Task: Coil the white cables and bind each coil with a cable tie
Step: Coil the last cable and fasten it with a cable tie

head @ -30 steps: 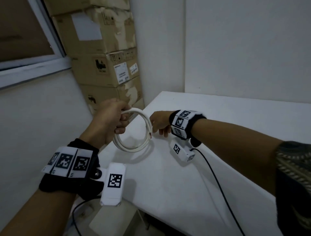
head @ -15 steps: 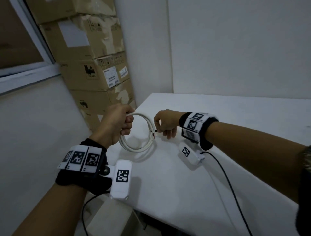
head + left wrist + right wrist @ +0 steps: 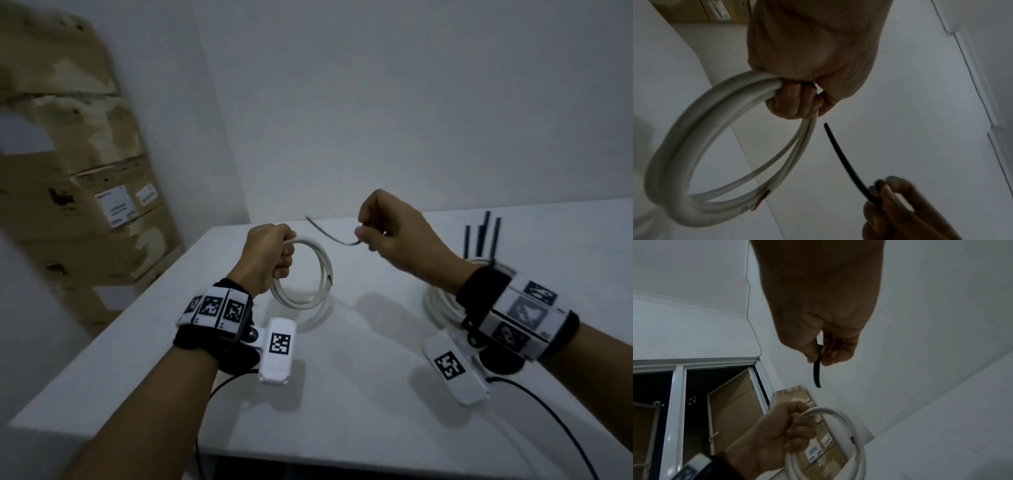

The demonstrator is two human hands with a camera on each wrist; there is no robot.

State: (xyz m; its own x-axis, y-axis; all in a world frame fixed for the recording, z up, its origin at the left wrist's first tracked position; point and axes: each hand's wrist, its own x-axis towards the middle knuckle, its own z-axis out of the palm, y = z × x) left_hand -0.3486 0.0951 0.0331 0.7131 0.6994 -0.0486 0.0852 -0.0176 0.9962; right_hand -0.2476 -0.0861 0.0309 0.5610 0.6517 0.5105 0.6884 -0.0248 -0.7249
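Observation:
My left hand grips a coil of white cable at its top, holding it upright above the white table. The coil's cut end with bare copper hangs loose at the lower right of the loop. My right hand pinches a black cable tie between thumb and fingers, its free end pointing left and up, a short way right of the coil. In the right wrist view the black cable tie hangs below my fingertips, above the white cable coil.
Another white cable coil lies on the table behind my right wrist, with several black cable ties sticking up beside it. Cardboard boxes are stacked at the left past the table edge. White walls stand close behind.
My right hand left the coil, went right, and now holds a black cable tie up beside it. The left hand keeps its grip on the coil. My head turned right.

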